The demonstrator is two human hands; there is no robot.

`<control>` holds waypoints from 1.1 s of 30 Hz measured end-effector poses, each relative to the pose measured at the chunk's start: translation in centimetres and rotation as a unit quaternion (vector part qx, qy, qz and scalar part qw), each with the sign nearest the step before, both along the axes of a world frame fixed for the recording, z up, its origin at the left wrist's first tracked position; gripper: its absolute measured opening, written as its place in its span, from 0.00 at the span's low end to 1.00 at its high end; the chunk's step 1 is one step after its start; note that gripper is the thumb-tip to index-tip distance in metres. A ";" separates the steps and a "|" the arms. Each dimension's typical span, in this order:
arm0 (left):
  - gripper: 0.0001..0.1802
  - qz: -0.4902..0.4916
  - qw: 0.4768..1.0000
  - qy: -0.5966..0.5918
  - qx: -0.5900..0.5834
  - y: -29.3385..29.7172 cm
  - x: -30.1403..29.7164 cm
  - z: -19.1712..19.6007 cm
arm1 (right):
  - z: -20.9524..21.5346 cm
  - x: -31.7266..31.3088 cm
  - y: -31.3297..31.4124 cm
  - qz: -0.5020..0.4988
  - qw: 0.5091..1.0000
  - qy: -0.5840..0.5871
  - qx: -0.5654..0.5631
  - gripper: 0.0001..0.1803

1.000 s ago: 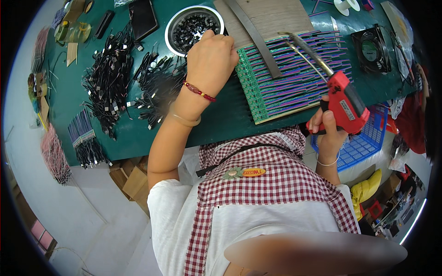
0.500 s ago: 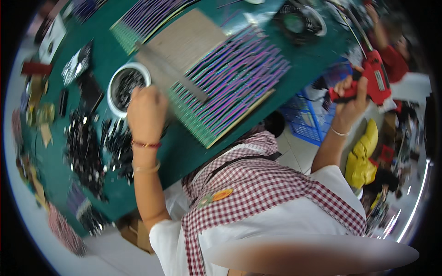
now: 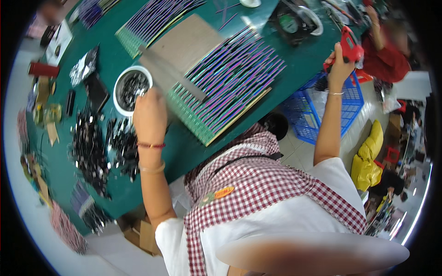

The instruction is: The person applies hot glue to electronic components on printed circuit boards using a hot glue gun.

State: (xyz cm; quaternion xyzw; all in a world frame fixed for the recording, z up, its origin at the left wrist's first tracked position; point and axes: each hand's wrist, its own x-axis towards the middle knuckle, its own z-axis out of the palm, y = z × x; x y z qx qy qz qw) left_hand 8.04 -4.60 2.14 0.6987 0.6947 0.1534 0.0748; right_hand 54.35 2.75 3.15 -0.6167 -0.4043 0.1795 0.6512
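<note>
My left hand (image 3: 149, 112) is at the near right rim of a white bowl (image 3: 117, 102) that holds small shiny black pieces (image 3: 132, 87). Its fingers are pinched together, and what they hold, if anything, is too small or hidden to name. Raised off to the right, past the table edge, my right hand (image 3: 340, 69) is wrapped round the handle of a red glue gun (image 3: 348, 46). Between my hands lies a board with rows of thin purple, iridescent sticks (image 3: 235, 78) over a green ribbed edge. A flat metal bar (image 3: 191, 88) rests across the sticks' left ends.
Heaps of black pieces (image 3: 87, 152) lie left of my forearm. A second board of sticks (image 3: 156, 18), a foil packet (image 3: 84, 66) and a black roll (image 3: 292, 23) sit farther back. A blue plastic basket (image 3: 306, 115) stands right of the table. A co-worker in red (image 3: 386, 55) is at far right.
My right hand has carried the red glue gun up and to the left, turning it. My left hand has stayed by the bowl, shifting only slightly.
</note>
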 end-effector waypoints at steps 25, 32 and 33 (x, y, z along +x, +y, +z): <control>0.07 -0.017 0.997 -0.001 0.071 -7.7 -4.6 -1.0 | 4.4 -11.7 -7.9 0.285 0.946 0.145 0.061 0.18; 0.08 -0.043 0.994 -0.061 0.077 -5.7 -3.1 -2.4 | 4.4 -15.1 -8.2 0.344 0.920 0.181 0.054 0.17; 0.08 -0.041 0.994 -0.061 0.077 -5.9 -3.3 -2.4 | 4.5 -15.5 -8.2 0.355 0.916 0.182 0.040 0.18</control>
